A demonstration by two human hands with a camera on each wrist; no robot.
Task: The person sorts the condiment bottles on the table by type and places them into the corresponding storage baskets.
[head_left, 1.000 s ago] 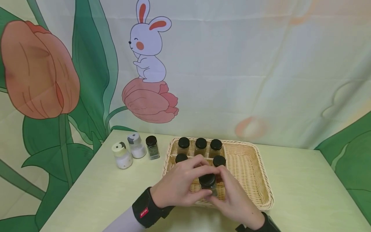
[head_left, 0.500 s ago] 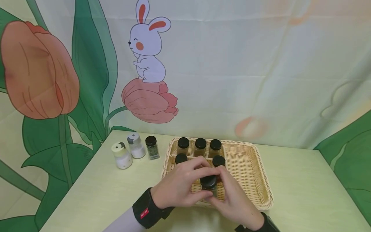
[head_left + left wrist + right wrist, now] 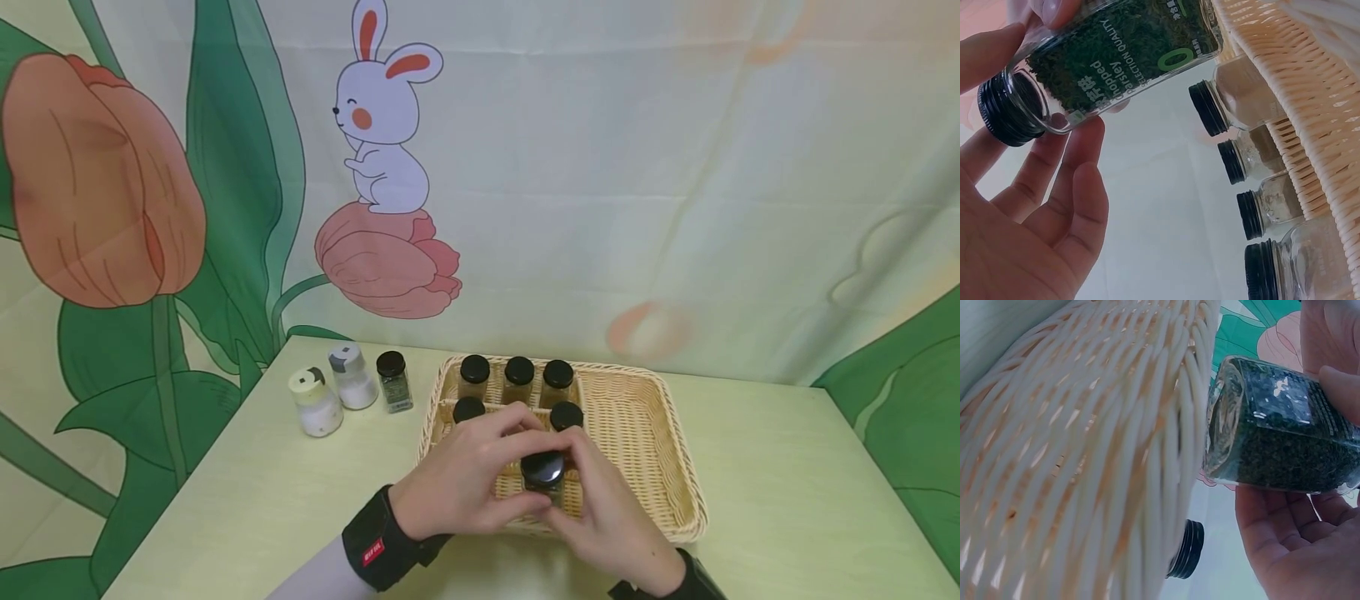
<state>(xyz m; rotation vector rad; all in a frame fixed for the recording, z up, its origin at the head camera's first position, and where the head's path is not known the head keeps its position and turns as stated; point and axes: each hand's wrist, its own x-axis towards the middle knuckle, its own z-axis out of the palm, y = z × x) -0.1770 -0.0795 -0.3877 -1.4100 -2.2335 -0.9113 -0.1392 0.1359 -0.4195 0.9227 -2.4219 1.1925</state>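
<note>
A clear glass jar of chopped parsley [image 3: 543, 472] with a black lid is held between both hands over the front part of the wicker basket [image 3: 693, 500]. My left hand [image 3: 472, 479] pinches it from the left, thumb low and fingers arched over the far side. From the right, the thumb and fingers of my right hand [image 3: 611, 517] grip the same jar. In the left wrist view the green flakes and printed label of the parsley jar [image 3: 1116, 59] show beside its black lid [image 3: 1007, 112]. The right wrist view shows the jar's bottom [image 3: 1225, 425] near the basket wall [image 3: 1116, 437].
Several black-lidded spice jars [image 3: 519, 379] stand in the basket's left compartments; its right section [image 3: 630, 425] is bare wicker. Left of the basket stand a green-flake jar [image 3: 394, 383], a grey-capped shaker [image 3: 354, 379] and a yellow-capped shaker [image 3: 317, 404]. A printed cloth [image 3: 570, 167] hangs behind.
The parsley jar has shifted slightly right and tilted between the fingers, so its lid top now catches the light. Both hands stay in nearly the same place.
</note>
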